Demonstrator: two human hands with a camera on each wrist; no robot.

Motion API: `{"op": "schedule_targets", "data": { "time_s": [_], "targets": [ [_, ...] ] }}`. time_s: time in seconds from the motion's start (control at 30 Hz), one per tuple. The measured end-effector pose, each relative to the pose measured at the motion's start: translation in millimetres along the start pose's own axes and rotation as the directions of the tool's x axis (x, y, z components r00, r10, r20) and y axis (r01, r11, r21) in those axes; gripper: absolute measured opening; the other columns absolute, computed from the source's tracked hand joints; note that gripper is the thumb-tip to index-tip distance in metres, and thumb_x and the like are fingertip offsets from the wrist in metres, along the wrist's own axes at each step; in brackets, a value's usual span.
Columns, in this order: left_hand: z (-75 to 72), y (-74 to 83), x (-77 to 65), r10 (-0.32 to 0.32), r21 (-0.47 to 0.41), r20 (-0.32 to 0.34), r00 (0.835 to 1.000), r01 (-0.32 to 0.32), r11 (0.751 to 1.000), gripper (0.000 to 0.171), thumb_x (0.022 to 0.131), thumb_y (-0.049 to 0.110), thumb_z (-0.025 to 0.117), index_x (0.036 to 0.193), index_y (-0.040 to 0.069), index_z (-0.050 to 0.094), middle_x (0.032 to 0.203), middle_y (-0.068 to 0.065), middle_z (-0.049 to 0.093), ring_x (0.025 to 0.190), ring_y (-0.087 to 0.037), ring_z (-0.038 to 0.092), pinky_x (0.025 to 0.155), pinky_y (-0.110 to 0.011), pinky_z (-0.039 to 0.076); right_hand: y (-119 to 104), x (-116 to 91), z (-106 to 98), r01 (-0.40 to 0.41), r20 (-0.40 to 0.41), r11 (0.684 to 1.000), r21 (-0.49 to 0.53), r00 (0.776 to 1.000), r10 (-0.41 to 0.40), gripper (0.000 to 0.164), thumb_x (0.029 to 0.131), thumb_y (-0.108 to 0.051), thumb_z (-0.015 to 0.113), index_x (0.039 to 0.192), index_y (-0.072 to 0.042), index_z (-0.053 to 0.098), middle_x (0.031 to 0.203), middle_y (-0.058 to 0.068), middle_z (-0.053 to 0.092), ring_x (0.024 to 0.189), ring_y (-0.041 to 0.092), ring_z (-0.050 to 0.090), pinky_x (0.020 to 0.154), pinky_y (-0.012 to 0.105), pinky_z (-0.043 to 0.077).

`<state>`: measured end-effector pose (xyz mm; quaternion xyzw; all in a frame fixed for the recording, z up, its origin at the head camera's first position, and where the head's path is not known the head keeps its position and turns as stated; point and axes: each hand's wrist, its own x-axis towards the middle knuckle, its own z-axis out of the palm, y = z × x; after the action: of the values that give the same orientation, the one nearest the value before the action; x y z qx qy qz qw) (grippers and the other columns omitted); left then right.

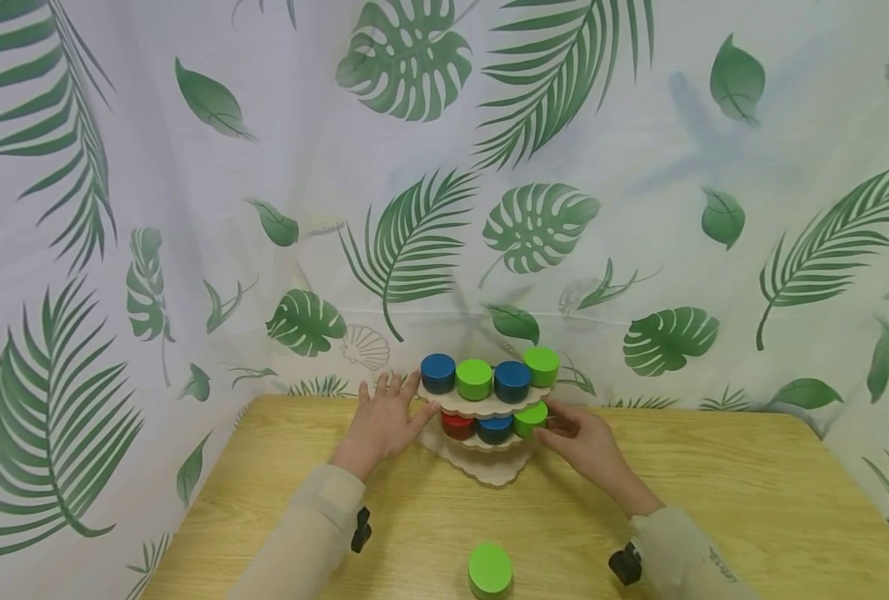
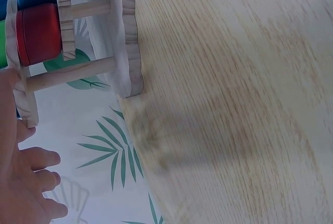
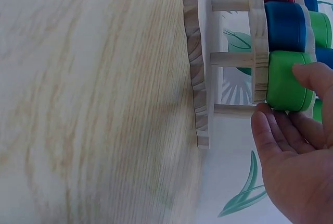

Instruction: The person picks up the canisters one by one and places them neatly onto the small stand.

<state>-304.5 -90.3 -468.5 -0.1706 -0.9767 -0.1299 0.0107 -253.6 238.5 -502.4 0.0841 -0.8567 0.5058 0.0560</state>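
A pale wooden tiered stand (image 1: 500, 473) with scalloped edges stands near the back of the table. My left hand (image 1: 387, 421) is at the left end of its top tier (image 1: 481, 407), fingers spread and fairly straight, thumb by the front edge. My right hand (image 1: 585, 442) pinches a green round tin (image 3: 287, 81) at the right end of the middle tier, with the thumb on its front and fingertips at its side. Beside that tin sit a blue tin (image 3: 285, 26) and a red tin (image 2: 39, 34). Blue and green tins (image 1: 474, 380) line the top tier.
Another green tin (image 1: 490, 571) lies on the wooden table (image 1: 264, 517) near its front, between the forearms. A white leaf-print cloth (image 1: 429, 150) hangs close behind the stand. Wooden posts (image 2: 73, 73) separate the tiers.
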Motion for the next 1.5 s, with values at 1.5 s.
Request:
{"op": "schedule_targets", "data": {
  "time_s": [1.5],
  "targets": [
    [0.4,0.3,-0.7,0.004,-0.012,-0.011,1.000,-0.004,1.000,0.080,0.108,0.066,0.035,0.166,0.011,0.033,0.167,-0.022,0.039,0.158,-0.047,0.028,0.126,-0.071,0.019,0.5,-5.9,4.1,-0.027,-0.009,0.999,-0.025,1.000,0.026,0.060,0.097,-0.023,0.079,0.148,0.002,0.058,0.129,0.021,0.073,0.109,0.027,0.074,0.084,0.017,0.058]
  ]
}}
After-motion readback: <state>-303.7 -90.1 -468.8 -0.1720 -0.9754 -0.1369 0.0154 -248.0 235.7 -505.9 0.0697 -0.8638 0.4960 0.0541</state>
